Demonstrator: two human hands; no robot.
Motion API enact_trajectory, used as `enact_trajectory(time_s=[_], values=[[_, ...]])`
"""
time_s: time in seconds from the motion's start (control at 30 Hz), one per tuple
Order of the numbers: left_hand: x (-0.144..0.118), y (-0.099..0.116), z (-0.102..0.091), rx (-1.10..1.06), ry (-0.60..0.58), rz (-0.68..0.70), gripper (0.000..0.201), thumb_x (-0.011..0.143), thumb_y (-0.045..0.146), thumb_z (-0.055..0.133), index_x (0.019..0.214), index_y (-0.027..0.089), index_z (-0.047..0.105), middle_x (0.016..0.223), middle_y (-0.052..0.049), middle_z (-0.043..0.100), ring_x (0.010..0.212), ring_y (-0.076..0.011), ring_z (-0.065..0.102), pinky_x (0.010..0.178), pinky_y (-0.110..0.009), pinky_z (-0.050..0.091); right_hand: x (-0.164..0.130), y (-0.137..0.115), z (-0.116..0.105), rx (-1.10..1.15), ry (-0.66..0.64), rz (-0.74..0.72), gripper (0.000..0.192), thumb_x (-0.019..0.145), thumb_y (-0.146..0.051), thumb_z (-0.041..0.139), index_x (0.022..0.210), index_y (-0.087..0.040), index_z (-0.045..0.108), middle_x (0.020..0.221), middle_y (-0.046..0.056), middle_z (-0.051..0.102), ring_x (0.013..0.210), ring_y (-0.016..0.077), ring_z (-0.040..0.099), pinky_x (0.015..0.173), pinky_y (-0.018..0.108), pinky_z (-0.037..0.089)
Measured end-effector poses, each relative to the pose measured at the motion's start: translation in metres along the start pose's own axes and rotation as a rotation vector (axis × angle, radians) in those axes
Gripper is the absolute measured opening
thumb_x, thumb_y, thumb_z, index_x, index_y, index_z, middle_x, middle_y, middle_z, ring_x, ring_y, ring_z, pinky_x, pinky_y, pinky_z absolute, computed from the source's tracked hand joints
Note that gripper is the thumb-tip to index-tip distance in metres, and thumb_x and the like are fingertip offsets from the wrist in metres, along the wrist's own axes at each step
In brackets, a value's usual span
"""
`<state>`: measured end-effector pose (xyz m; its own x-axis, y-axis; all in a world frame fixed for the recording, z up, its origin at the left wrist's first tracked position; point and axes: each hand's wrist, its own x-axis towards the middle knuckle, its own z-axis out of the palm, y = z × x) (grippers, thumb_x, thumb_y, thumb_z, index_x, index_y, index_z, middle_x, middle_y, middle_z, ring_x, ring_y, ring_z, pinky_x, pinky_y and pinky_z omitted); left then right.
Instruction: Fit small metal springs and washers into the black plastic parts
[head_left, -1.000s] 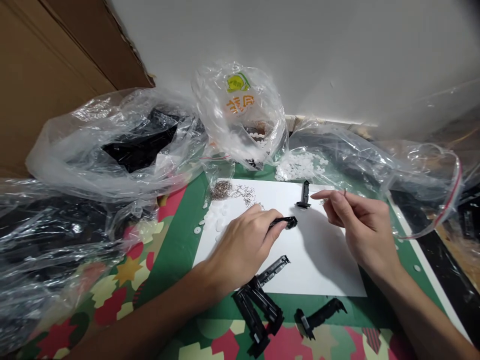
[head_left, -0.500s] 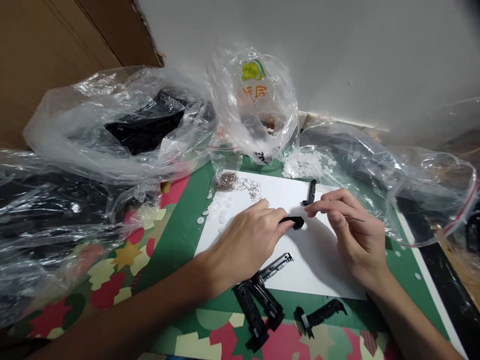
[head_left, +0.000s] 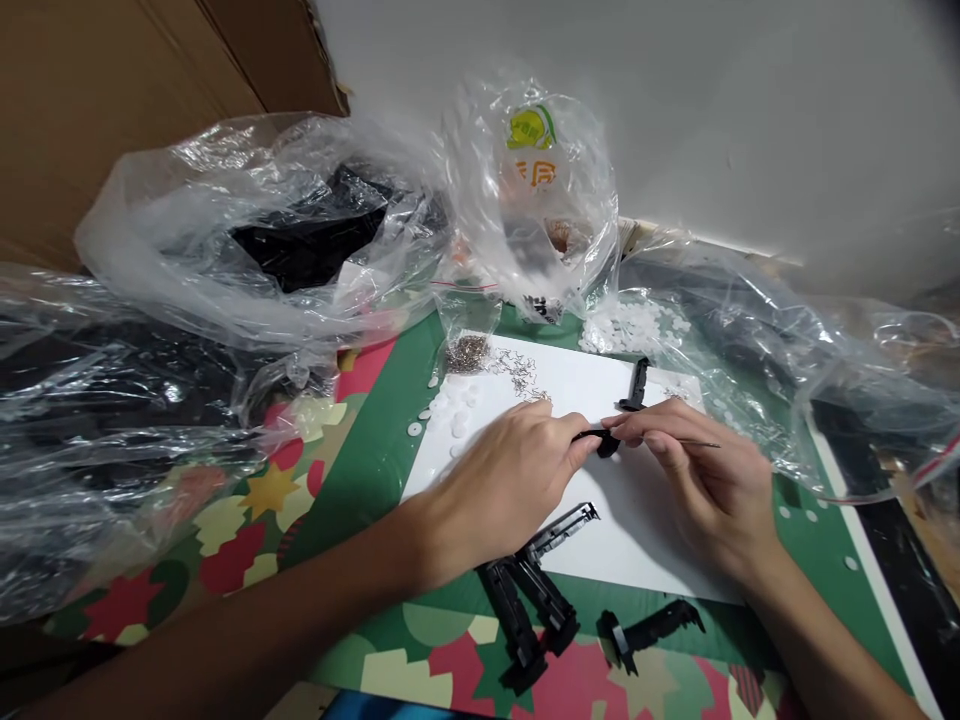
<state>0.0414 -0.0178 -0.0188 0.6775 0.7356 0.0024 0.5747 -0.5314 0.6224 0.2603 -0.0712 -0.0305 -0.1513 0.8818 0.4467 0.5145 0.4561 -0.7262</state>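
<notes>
At nine o'clock of the scene a big crumpled clear bag (head_left: pixel 225 240) sags over a heap of dark parts, lying open-mouthed toward the work area so its contents stay within reach. Toward twelve o'clock a smaller printed bag (head_left: pixel 534 190) stands slumped against the wall, and just below it a little pile of metal springs (head_left: pixel 466 353) and a scatter of white discs (head_left: pixel 450 410) sit on the upper left corner of a white sheet (head_left: pixel 660 540), which gives a plain, bright ground on the patterned tabletop (head_left: pixel 375 440) against which such tiny pieces show up. The left hand (head_left: pixel 501 478) lies low on the sheet, fingers curled nearly closed, thumb and forefinger pinching a small black part (head_left: pixel 600 440) at the sheet's middle so that it is steadied from the nine o'clock side. At six o'clock of that hand, several long black clips (head_left: pixel 529 610) lie loosely together across the sheet's near edge. At twelve o'clock of the pinched part another black piece (head_left: pixel 637 383) stands upright. The right hand (head_left: pixel 701 480) meets the part from three o'clock, fingers drawn in close, its fingertips on the part's end while a thin metal pin (head_left: pixel 694 443) juts out sideways from between its fingers. Further right lies another clear bag (head_left: pixel 757 330).
</notes>
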Motion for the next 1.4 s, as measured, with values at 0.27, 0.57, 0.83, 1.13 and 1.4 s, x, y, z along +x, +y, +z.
enact_trajectory(time_s=[0.27,0.57,0.83,1.13,1.4], values=[[0.002,0.0,0.0,0.001,0.003,0.014,0.029,0.114,0.029,0.048,0.11,0.02,0.076,0.086,-0.005,0.069,0.084,-0.0238,0.065,0.078,-0.037,0.05,0.002,-0.002,-0.001,0.022,0.008,0.034,0.023,0.108,-0.012,0.055,0.101,-0.023,0.073,0.095,0.005,0.078,0.091,0.0202,0.075,0.08,0.034,0.056],[0.002,-0.003,0.005,0.068,0.053,0.122,0.021,0.111,0.023,0.055,0.11,0.014,0.074,0.086,-0.005,0.068,0.084,-0.0239,0.063,0.075,-0.035,0.048,0.007,-0.013,0.002,-0.051,0.025,0.038,0.024,0.108,-0.012,0.056,0.092,-0.021,0.072,0.091,0.005,0.078,0.081,0.0172,0.073,0.071,0.03,0.055],[0.004,-0.003,0.005,0.103,0.079,0.165,0.02,0.11,0.021,0.055,0.104,0.015,0.073,0.08,-0.003,0.064,0.079,-0.0212,0.061,0.072,-0.032,0.049,0.012,-0.016,0.006,-0.09,0.049,0.015,0.027,0.109,-0.015,0.053,0.089,-0.022,0.071,0.084,0.005,0.076,0.073,0.018,0.07,0.066,0.031,0.056],[0.004,-0.004,0.005,0.106,0.105,0.2,0.025,0.113,0.023,0.051,0.103,0.016,0.072,0.077,-0.002,0.061,0.076,-0.0196,0.06,0.071,-0.03,0.049,0.01,-0.012,0.005,0.021,0.027,0.106,0.028,0.109,-0.017,0.054,0.09,-0.021,0.073,0.087,0.006,0.077,0.077,0.0184,0.07,0.071,0.032,0.054],[0.004,-0.003,0.004,0.073,0.086,0.195,0.021,0.11,0.023,0.057,0.103,0.013,0.074,0.079,-0.003,0.065,0.078,-0.021,0.06,0.072,-0.032,0.048,0.011,-0.011,0.003,0.12,0.034,0.204,0.032,0.111,-0.024,0.055,0.084,-0.021,0.072,0.086,0.005,0.076,0.082,0.0193,0.072,0.075,0.033,0.054]])
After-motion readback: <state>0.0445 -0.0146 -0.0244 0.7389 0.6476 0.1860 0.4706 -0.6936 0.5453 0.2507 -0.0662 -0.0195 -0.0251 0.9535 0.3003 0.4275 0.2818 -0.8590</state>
